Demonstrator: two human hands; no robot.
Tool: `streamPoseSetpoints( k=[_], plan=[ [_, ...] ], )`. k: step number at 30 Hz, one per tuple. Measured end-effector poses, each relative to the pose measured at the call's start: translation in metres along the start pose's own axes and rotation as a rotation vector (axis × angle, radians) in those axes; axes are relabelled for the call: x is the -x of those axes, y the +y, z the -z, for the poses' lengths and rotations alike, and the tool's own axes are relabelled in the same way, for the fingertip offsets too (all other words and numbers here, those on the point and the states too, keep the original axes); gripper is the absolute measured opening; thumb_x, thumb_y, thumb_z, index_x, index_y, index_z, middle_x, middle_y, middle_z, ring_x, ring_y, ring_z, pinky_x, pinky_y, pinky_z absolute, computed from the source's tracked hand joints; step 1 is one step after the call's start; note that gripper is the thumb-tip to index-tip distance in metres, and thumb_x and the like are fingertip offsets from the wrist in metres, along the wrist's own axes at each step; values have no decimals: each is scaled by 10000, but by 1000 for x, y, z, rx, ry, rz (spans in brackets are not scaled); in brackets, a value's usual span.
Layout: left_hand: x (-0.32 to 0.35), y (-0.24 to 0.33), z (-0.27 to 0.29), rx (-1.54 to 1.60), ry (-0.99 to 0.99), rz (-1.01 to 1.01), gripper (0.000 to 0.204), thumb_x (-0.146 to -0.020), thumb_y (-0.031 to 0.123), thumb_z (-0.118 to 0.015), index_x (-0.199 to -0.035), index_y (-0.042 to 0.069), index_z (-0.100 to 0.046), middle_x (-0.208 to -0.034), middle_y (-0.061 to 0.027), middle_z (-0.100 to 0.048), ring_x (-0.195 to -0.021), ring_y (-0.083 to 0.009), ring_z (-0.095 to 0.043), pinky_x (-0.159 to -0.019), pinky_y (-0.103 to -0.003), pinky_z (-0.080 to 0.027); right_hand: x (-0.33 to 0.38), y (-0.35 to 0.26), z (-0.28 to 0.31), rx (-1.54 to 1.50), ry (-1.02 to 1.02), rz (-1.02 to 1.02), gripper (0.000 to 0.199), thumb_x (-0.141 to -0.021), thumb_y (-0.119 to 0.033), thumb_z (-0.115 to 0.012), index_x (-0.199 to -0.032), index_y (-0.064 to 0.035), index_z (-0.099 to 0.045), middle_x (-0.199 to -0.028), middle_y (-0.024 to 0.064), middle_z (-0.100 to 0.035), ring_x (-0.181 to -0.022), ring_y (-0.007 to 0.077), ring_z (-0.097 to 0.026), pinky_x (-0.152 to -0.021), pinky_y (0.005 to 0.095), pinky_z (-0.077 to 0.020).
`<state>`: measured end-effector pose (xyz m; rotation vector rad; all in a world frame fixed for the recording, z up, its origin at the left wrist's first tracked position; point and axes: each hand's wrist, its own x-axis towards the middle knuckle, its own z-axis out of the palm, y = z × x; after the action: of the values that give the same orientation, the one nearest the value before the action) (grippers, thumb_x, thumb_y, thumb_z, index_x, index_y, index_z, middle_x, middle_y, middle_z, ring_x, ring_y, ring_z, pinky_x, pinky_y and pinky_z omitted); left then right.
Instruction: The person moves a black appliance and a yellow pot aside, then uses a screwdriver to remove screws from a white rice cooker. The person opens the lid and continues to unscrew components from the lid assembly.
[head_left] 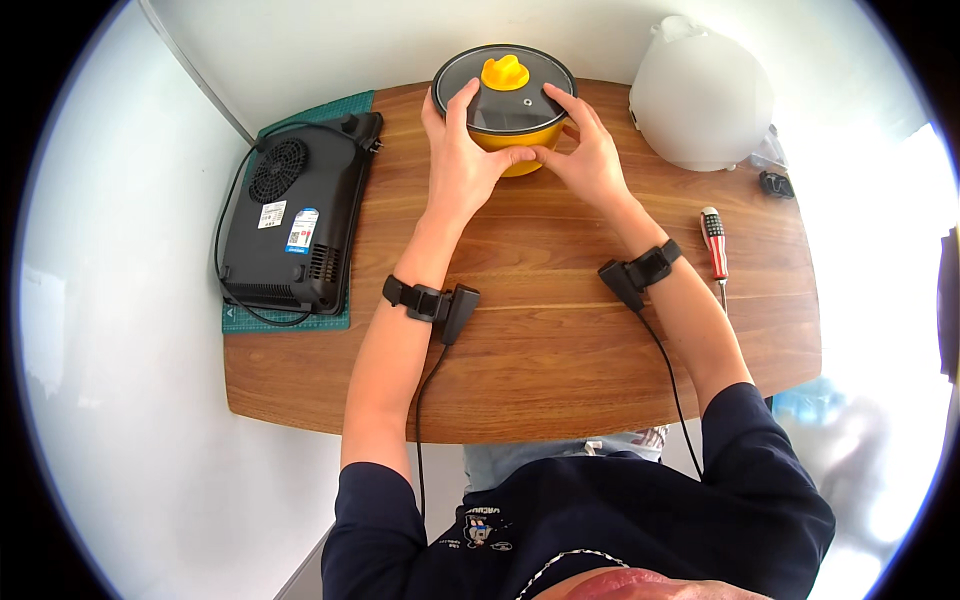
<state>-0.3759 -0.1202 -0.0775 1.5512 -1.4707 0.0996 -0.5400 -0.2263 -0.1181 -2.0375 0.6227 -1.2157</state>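
Note:
At the far middle of the table stands a yellow pot [520,168] under a dark glass lid [503,112] with a yellow knob [505,72]. My left hand [462,150] wraps the pot's left side, its fingers reaching over the lid's rim. On the right side, my right hand [582,150] curves round the pot in the same way, with fingertips on the lid's edge. Both thumbs meet at the front of the pot, just below the rim. The lid sits on the pot, which looks upright; its far side is hidden.
An upturned black induction cooker [300,215] with its cord lies on a green cutting mat [240,318] at the left of the wooden table [540,350]. At right are a screwdriver [713,240], a small black object [776,184] and a rounded white translucent object [705,95]. Cables trail from both wrist straps.

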Motion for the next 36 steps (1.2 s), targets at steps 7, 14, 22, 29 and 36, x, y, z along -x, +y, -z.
streamPoseSetpoints(
  k=[7,14,22,29,36],
  plan=[
    [5,-3,-3,-24,103,-60,1040,-631,286,-1002,-1485,132,-429,-1491,-198,-352,-1360,-373,-449,-1141,-465,-438,8,8,-9,-146,16,-19,862,-803,-145,-872,-1545,-182,-435,-1533,124,-494,-1381,294,-529,-1097,442,-513],
    [3,-9,-4,-44,109,-49,990,-642,234,-1000,-1455,136,-445,-1500,-217,-315,-1390,-395,-405,-1126,-469,-455,13,24,-11,-541,-1,-115,874,-950,-15,-683,-1647,-115,-164,-1605,204,-387,-1473,358,-413,-1187,461,-404],
    [4,-14,-2,-65,169,-73,943,-640,247,-1000,-1435,137,-505,-1484,-217,-367,-1379,-389,-417,-1115,-459,-458,12,42,-14,-717,-24,-327,796,-976,-5,-611,-1637,-60,-172,-1603,267,-377,-1467,357,-425,-1179,435,-408],
    [2,-15,7,-90,181,-52,910,-639,263,-1000,-1413,130,-539,-1474,-211,-384,-1347,-379,-458,-1096,-450,-476,11,44,-16,-656,-113,-310,743,-962,2,-622,-1617,-65,-277,-1608,231,-395,-1469,345,-429,-1176,433,-415],
    [-1,-10,13,-83,187,-61,901,-632,252,-1003,-1403,130,-553,-1444,-210,-416,-1333,-373,-474,-1093,-450,-478,9,31,-21,-612,-181,-245,746,-962,-19,-630,-1622,-66,-284,-1608,202,-406,-1495,312,-399,-1200,433,-379]
  ],
)
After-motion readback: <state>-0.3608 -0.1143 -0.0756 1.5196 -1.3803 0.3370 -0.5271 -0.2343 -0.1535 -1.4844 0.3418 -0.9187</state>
